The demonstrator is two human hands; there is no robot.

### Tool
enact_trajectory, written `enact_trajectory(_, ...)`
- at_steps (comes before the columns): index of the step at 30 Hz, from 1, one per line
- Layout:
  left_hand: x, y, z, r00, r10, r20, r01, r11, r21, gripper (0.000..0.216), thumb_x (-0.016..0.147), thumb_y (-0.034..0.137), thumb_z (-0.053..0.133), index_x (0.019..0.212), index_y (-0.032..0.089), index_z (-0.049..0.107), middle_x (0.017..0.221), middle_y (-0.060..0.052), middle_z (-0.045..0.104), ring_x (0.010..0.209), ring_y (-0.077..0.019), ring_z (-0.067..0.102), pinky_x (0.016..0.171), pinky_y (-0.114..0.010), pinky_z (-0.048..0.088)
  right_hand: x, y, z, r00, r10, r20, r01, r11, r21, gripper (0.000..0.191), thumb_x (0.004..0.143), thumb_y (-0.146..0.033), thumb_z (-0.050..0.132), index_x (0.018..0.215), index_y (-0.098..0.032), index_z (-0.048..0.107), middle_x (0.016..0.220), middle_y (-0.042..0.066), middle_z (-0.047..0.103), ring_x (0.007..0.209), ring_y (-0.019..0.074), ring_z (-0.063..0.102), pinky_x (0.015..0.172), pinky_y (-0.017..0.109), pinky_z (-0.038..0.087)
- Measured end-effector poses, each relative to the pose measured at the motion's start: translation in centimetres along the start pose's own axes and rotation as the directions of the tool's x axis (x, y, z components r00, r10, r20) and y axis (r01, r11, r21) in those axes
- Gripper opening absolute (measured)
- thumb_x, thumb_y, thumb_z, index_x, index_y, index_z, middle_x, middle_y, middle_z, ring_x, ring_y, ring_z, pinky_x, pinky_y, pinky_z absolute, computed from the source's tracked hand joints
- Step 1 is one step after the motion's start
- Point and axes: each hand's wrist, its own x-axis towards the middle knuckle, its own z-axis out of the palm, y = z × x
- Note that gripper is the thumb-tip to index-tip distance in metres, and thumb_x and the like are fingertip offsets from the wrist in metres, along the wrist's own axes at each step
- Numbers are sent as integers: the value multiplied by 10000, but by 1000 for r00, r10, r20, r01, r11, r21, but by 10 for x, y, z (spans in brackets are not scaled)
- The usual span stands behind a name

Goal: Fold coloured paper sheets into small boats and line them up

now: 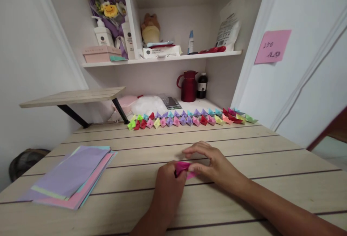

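Left hand point(168, 181) has its fingers curled in, thumb and forefinger pinching a folded magenta paper point(183, 167). Right hand point(215, 163), from where I stand, has its thumb tip at the paper's edge, other fingers spread and arched above. The paper sits between both hands, over the near middle of the slatted bench point(121, 210) (can't tell if it touches the wood).

Off to the left, well apart from the hands, a loose stack of coloured sheets point(76, 171), lilac on top, pink and blue edges poking out. Farther back, two rows of small folded paper boats point(189, 121) run across the bench: purple, pink, red, yellow, green, blue.

Behind the boats, a red jug point(189, 88) stands beside a dark bottle point(201, 88). Higher up, a plush toy point(150, 30) on a white shelf point(184, 58). Pink note point(273, 46) on the right wall, handwritten.
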Motion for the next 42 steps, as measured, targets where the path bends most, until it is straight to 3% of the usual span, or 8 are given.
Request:
enact_trajectory(3, -2, 0, 3, 999, -11, 50, 13, 999, -37, 147, 684, 253, 600, 573, 158, 589, 556, 30, 467, 554, -114, 387, 528, -234, 285, -1, -1, 1, 999, 44, -4, -44, 999, 4, 134, 825, -315, 668, 740, -223, 716, 755, 25, 682, 785, 193, 594, 756, 332, 430)
enact_trajectory(10, 5, -9, -1, 991, -24, 131, 55, 969, -241, 192, 713, 331, 631, 669, 145, 619, 592, 25, 500, 573, -114, 434, 540, -226, 318, -1, 1, 2, 981, 191, 26, -192, 963, 187, 168, 783, -328, 685, 693, -185, 688, 708, 13, 650, 692, 162, 562, 652, 282, 403)
enact_trajectory(14, 6, -3, -6, 977, -36, 211, 122, 903, -411, 213, 710, 315, 648, 830, 140, 627, 711, -13, 611, 623, -134, 548, 602, -240, 412, 1, 11, 10, 919, 393, 39, -360, 793, 492, 326, 741, -438, 708, 622, -169, 568, 557, -42, 508, 532, 101, 408, 528, 246, 291)
enact_trajectory(18, 6, 5, -11, 971, -122, 207, 207, 863, -461, 384, 650, 294, 710, 977, 127, 599, 735, -19, 623, 594, -135, 592, 595, -251, 442, 2, 22, 12, 864, 504, 2, -381, 651, 656, 328, 728, -444, 731, 682, -161, 571, 610, -34, 532, 567, 102, 414, 566, 248, 297)
enact_trajectory(23, 8, 2, -10, 979, -110, 173, 186, 832, -522, 517, 602, 344, 765, 1040, 139, 582, 800, -34, 639, 590, -134, 599, 568, -248, 445, 0, 23, 14, 870, 493, -24, -358, 664, 656, 312, 745, -439, 726, 692, -165, 587, 605, -35, 517, 575, 108, 400, 567, 255, 278)
enact_trajectory(27, 6, 0, -9, 987, -112, 117, 155, 858, -490, 260, 713, 380, 664, 774, 128, 637, 658, -31, 619, 574, -120, 552, 588, -240, 429, -3, 18, 19, 885, 465, -8, -354, 685, 637, 315, 744, -432, 729, 678, -162, 581, 600, -41, 493, 570, 102, 368, 556, 250, 258)
enact_trajectory(34, 3, 3, -12, 988, -153, 28, 150, 883, -446, 252, 724, 359, 627, 599, 141, 617, 519, 8, 536, 510, -94, 451, 532, -212, 364, -2, 13, 21, 887, 461, 26, -363, 662, 656, 317, 742, -428, 732, 709, -171, 551, 620, -49, 494, 571, 96, 392, 554, 234, 285)
enact_trajectory(42, 7, -2, -8, 991, -136, -8, 122, 916, -381, 248, 699, 361, 623, 562, 156, 608, 512, 12, 528, 473, -96, 434, 480, -210, 322, 2, 2, 23, 912, 405, 71, -309, 560, 769, 653, 593, -262, 853, 1154, -276, 521, 883, -27, 629, 801, 152, 581, 741, 275, 431)
